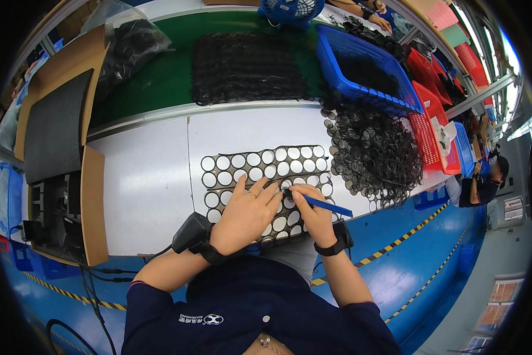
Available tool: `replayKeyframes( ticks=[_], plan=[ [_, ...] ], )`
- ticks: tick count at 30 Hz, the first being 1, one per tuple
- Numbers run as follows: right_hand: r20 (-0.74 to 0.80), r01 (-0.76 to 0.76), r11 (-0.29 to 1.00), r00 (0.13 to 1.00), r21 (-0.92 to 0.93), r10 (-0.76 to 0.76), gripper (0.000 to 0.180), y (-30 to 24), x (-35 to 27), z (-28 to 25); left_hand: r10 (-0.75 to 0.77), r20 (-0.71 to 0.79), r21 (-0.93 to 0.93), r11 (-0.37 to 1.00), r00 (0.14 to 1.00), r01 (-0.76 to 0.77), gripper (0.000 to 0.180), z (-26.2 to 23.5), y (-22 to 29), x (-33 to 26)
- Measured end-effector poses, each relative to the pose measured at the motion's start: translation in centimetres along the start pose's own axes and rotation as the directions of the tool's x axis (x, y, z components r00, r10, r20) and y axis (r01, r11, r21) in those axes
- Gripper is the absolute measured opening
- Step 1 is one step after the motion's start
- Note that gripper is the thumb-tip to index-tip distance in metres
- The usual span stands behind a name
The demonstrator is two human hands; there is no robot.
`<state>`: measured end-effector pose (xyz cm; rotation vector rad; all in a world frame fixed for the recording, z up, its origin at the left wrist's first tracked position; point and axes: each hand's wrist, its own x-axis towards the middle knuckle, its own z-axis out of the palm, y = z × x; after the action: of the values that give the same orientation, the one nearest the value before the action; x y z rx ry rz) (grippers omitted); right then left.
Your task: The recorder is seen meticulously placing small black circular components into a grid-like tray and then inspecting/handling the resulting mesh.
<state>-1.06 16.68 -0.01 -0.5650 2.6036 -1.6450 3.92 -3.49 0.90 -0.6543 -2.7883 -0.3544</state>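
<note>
A dark sheet with rows of round white cells lies on the white tabletop before me. I cannot tell whether the cells are holes or discs. My left hand rests palm down on it, fingers extended and apart. Beside its fingertips, my right hand grips a slim blue-handled tool, whose handle sticks out to the right. The tool's tip is hidden at the fingers. A small black scrap sits by the right fingertips, too small to make out. Both wrists wear black strapped devices.
Loose black ring scraps are heaped to the right. Beyond stand a blue basket and red baskets. Black netted sheets lie on the green belt. An open cardboard box stands left. Another person is far right.
</note>
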Motion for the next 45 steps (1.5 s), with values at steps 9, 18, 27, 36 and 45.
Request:
replayKeyframes(
  ticks=[9,18,27,36,45],
  plan=[
    [0.012,0.08,0.995,0.997,-0.063,-0.08,0.017,0.4,0.1,0.1,-0.01,0.002,-0.016,1.0,1.0,0.01,0.036,0.1,0.1,-0.5],
    [0.094,0.409,0.766,0.902,-0.496,-0.421,0.022,-0.1,-0.5,1.0,0.012,0.005,0.006,1.0,1.0,-0.012,0.034,0.6,-0.1,-0.5],
    [-0.239,0.084,0.977,0.962,-0.197,-0.131,0.019,0.4,2.1,-2.2,0.015,-0.117,-0.046,0.999,0.993,-0.021,0.028,1.1,-0.4,-0.5],
    [-0.028,0.043,0.992,0.999,-0.115,-0.046,0.018,-0.4,-3.1,-0.6,0.114,-0.175,-0.141,0.98,0.978,-0.14,0.026,1.2,-0.9,-0.4],
    [-0.001,0.038,0.996,0.999,-0.083,-0.039,0.017,-0.2,-2.9,-0.7,0.149,-0.13,-0.125,0.978,0.98,-0.166,0.024,1.0,-1.0,-0.6]
  ],
)
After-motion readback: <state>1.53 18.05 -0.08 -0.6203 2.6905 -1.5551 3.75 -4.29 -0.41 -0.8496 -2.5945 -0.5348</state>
